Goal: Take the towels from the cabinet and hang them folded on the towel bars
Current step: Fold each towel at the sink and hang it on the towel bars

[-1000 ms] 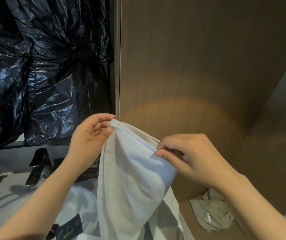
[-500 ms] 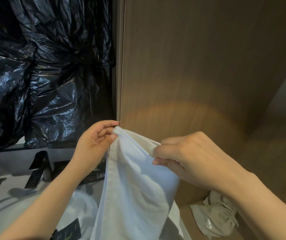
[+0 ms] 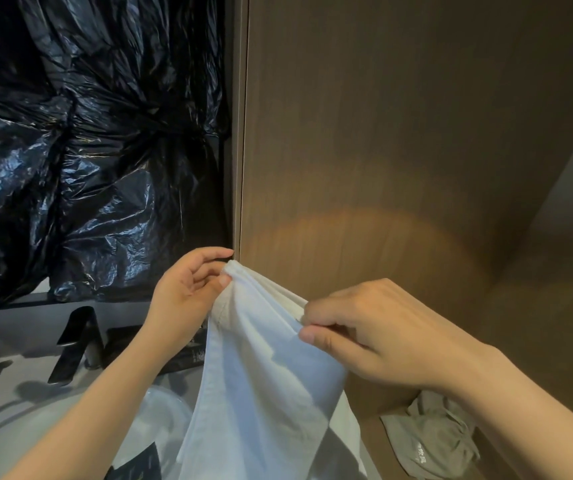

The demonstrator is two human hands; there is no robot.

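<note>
In front of the wooden cabinet (image 3: 382, 150), you hold a white towel (image 3: 264, 393) up by its top edge, one hand at each end. Your left hand (image 3: 188, 296) pinches a bunched corner between the thumb and the curled fingers, with the forefinger stretched out above it, almost at the cabinet's front edge. Your right hand (image 3: 382, 330) is lower and to the right, with the thumb and bent fingers clamped on the same edge, so the cloth runs taut and sloping between the two grips. From there the towel hangs in loose folds between your forearms, in front of the white basin (image 3: 164, 420), and its lower end runs out of view. A crumpled grey cloth (image 3: 434, 441) lies on the wooden shelf (image 3: 375, 431) under your right wrist. To the left, creased black plastic (image 3: 87, 150) covers the wall, and below it a black faucet (image 3: 77, 344) stands on the grey counter (image 3: 8, 341).
</note>
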